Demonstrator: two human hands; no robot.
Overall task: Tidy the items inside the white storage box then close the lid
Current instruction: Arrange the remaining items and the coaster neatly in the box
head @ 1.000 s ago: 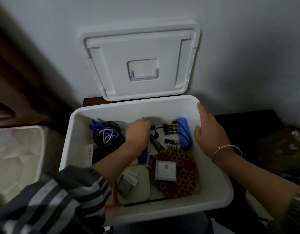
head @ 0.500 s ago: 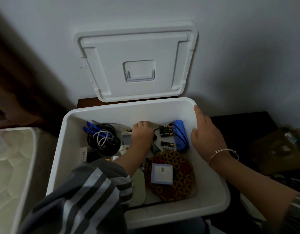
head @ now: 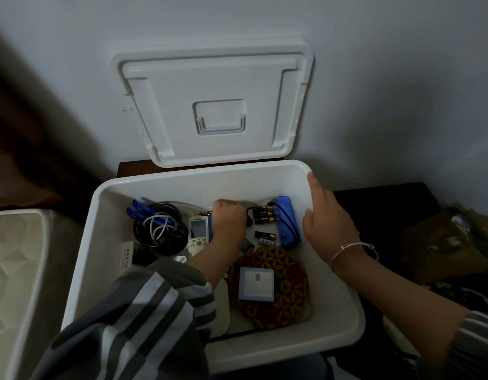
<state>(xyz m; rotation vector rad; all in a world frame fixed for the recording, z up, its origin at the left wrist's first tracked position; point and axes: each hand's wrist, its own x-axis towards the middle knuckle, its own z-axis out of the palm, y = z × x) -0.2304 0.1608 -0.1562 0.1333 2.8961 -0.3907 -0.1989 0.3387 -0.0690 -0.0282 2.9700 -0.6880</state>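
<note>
My left grip (head: 227, 218) is curled shut deep in the white storage box (head: 333, 305), on what I cannot tell; my right grip (head: 326, 218) rests open-handed on the box's right rim.

From the left inside the box I see blue pens (head: 137, 211) against a coil of cables (head: 160, 229), then a white remote (head: 198, 234) just beside my left fist, loose batteries (head: 263, 218), a blue device (head: 288, 223) by the right wall, and nearer me a patterned mat (head: 286, 300) carrying a small square box (head: 256, 284). The lid (head: 215, 102) stands open against the wall behind.
</note>
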